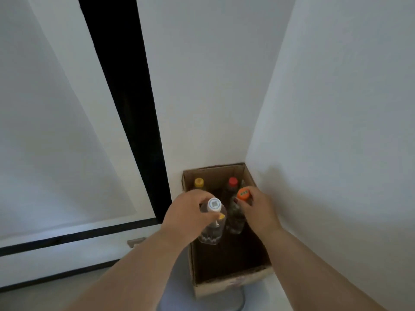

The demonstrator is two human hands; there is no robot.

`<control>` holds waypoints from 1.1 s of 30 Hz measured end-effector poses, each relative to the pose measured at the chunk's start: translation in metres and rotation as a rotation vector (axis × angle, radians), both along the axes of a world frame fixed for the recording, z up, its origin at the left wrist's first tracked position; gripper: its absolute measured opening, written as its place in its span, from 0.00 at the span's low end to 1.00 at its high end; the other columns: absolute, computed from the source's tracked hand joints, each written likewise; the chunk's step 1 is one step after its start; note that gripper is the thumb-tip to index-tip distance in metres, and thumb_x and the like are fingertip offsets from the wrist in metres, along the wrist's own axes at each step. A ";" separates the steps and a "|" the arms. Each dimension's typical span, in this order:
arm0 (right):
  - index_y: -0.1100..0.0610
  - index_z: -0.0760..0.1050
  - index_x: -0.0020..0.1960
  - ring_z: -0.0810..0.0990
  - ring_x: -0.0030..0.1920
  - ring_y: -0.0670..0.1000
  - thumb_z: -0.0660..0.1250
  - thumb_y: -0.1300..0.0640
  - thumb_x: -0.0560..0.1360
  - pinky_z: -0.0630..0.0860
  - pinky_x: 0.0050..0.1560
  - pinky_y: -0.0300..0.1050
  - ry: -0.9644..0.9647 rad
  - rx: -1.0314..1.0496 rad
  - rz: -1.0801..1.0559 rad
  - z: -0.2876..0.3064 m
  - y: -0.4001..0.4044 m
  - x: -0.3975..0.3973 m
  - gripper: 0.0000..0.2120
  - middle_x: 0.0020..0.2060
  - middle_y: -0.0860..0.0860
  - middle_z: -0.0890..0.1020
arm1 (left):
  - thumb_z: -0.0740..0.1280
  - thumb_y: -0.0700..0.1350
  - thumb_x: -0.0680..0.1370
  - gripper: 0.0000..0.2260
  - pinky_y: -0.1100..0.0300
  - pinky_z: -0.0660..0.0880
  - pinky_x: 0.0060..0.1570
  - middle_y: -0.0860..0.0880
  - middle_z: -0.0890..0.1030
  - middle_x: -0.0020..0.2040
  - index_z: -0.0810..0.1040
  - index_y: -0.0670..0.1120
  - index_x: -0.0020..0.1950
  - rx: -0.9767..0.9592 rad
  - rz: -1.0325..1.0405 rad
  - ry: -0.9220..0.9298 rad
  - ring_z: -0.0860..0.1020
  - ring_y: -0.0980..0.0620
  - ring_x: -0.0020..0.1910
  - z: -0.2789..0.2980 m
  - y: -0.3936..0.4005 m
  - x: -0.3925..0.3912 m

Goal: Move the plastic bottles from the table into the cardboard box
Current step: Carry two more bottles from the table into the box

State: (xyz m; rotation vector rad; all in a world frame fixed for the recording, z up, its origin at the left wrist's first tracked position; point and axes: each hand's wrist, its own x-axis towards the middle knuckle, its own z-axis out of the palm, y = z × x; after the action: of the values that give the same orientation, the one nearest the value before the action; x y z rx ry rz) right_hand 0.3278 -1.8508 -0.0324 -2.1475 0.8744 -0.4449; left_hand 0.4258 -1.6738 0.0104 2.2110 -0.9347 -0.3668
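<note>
I see an open cardboard box (pixel 226 281) on the floor in a white wall corner, with a yellow-capped bottle (pixel 199 183) and a red-capped bottle (pixel 232 183) upright at its far end. The left hand (pixel 188 215) grips a clear white-capped bottle (pixel 212 225) by the neck over the box's left side. The right hand (pixel 258 206) holds an orange-capped bottle (pixel 238 215) by its cap, just beside the white-capped one.

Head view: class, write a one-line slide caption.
Left hand and right hand lower white-capped and orange-capped bottles into the cardboard box.
</note>
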 end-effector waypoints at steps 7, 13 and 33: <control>0.49 0.74 0.41 0.78 0.40 0.51 0.72 0.59 0.73 0.71 0.41 0.42 0.161 0.055 0.011 -0.041 -0.010 0.017 0.09 0.37 0.48 0.80 | 0.67 0.54 0.73 0.06 0.54 0.58 0.67 0.56 0.84 0.40 0.82 0.54 0.41 0.384 -0.083 -0.256 0.79 0.55 0.46 -0.047 -0.033 0.021; 0.56 0.78 0.50 0.81 0.47 0.54 0.69 0.61 0.75 0.77 0.48 0.47 0.246 0.091 -0.007 -0.060 -0.012 0.018 0.04 0.44 0.53 0.83 | 0.68 0.48 0.74 0.03 0.50 0.54 0.69 0.55 0.80 0.39 0.81 0.53 0.41 0.635 -0.154 -0.415 0.78 0.51 0.49 -0.073 -0.046 0.029; 0.56 0.77 0.63 0.80 0.58 0.58 0.67 0.61 0.76 0.75 0.56 0.47 0.216 0.054 -0.054 -0.066 -0.011 0.018 0.15 0.57 0.56 0.83 | 0.68 0.47 0.76 0.02 0.49 0.57 0.67 0.51 0.84 0.48 0.81 0.53 0.45 0.958 -0.210 -0.457 0.76 0.48 0.56 -0.092 -0.076 0.043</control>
State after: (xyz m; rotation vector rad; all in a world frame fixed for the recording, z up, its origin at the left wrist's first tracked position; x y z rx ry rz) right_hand 0.3459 -1.8623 -0.0986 -2.1533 1.0539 -0.2157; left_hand 0.4692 -1.7496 -0.0814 3.1595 -1.4477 -0.4823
